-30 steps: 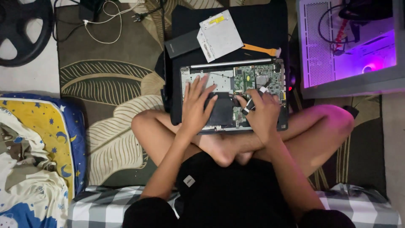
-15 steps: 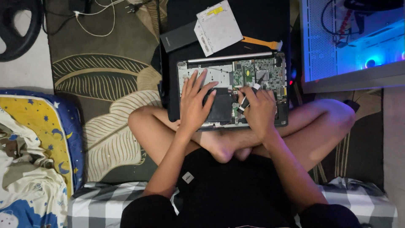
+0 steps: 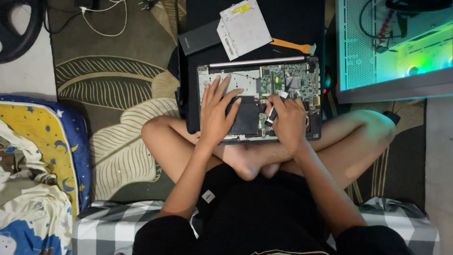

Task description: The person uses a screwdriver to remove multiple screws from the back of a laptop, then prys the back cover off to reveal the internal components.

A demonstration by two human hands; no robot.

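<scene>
An opened laptop (image 3: 302, 75) with its bottom cover off lies on a black mat (image 3: 292, 28) in front of my crossed legs, its green circuit board exposed. My left hand (image 3: 218, 113) rests flat on the laptop's left side, fingers spread over the pale metal panel and a black battery-like block (image 3: 247, 118). My right hand (image 3: 287, 119) is curled around a small tool with a black and white handle (image 3: 273, 111), its tip on the board near the middle.
A silver optical drive (image 3: 245, 26), a black slim box (image 3: 198, 38) and an orange pry tool (image 3: 292, 46) lie beyond the laptop. A lit computer case (image 3: 391, 47) stands at the right. Cables (image 3: 108, 19) and a black wheel (image 3: 19, 28) lie at the far left; bedding (image 3: 33, 170) at the left.
The view has shifted slightly. My left hand has spread out a little on the laptop; my right hand stays on the board with the tool.
</scene>
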